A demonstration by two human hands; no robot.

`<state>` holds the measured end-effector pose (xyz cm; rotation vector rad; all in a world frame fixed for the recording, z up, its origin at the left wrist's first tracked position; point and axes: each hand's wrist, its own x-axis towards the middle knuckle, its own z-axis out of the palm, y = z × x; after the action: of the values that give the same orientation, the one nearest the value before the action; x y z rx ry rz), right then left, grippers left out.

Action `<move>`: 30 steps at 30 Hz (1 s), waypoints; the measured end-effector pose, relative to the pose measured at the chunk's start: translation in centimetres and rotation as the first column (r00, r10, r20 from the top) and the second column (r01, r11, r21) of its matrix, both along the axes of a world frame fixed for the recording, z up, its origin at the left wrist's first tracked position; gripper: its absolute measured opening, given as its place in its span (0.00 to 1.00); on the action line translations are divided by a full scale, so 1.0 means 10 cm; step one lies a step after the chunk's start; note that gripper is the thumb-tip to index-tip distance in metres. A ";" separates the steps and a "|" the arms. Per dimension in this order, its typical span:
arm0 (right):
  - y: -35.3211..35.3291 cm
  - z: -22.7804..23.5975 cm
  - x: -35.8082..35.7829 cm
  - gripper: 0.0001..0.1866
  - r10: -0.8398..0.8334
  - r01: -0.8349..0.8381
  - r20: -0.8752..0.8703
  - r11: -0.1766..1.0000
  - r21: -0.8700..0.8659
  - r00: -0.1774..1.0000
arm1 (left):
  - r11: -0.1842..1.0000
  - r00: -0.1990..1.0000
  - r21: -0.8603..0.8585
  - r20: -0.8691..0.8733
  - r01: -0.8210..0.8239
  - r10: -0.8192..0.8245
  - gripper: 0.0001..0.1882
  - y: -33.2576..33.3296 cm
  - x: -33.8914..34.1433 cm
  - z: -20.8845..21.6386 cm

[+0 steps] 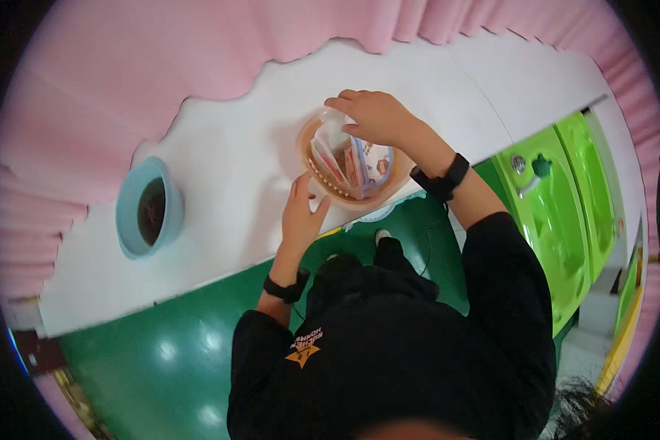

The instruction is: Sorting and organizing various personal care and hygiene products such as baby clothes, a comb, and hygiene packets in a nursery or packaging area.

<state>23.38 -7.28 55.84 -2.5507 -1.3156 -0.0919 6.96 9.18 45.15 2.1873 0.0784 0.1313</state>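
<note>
Head view, looking down: a person in a black top stands at a white counter, hands apart at either side of a peach-coloured basin near its front edge. From where I stand, the left hand has its fingers spread at the basin's near left side, perhaps to steady it. The right hand reaches over the far side, fingers curled down by a translucent item; I cannot tell whether it grips anything. Inside, a red-and-white packet and a blue-edged item lean close together, seemingly propped by the basin's sloping wall. A light-blue basin of dark liquid sits well apart on the left, probably leaving elbow room. Bright green sinks are at the right; pink fabric borders the counter's far side.
</note>
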 end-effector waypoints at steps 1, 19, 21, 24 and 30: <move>0.08 -0.04 0.13 0.20 0.049 -0.049 -0.014 0.999 0.000 0.999 | 0.993 0.993 0.078 0.090 -0.089 0.082 0.29 -0.10 0.05 -0.10; -0.35 0.79 0.90 0.16 0.315 -0.234 -0.097 0.849 0.474 0.944 | 0.599 0.815 0.574 0.247 -0.558 0.524 0.34 -0.60 0.29 -0.01; -0.56 1.14 0.78 0.08 0.099 0.005 -0.170 0.851 0.525 0.981 | 0.612 0.849 0.625 0.166 -0.485 0.502 0.30 -0.62 0.35 0.02; -0.91 0.95 1.10 0.13 0.017 0.053 -0.147 0.886 0.461 0.989 | 0.673 0.853 0.546 0.175 -0.499 0.491 0.22 -0.65 0.37 -0.04; -1.12 0.25 1.45 0.14 -0.079 0.064 0.072 0.979 0.194 0.994 | 0.684 0.864 0.553 0.151 -0.476 0.480 0.07 -0.56 0.40 -0.04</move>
<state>37.89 -18.44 58.31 -2.4525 -1.1797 -0.3215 11.01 3.57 44.73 2.7273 0.7109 0.5053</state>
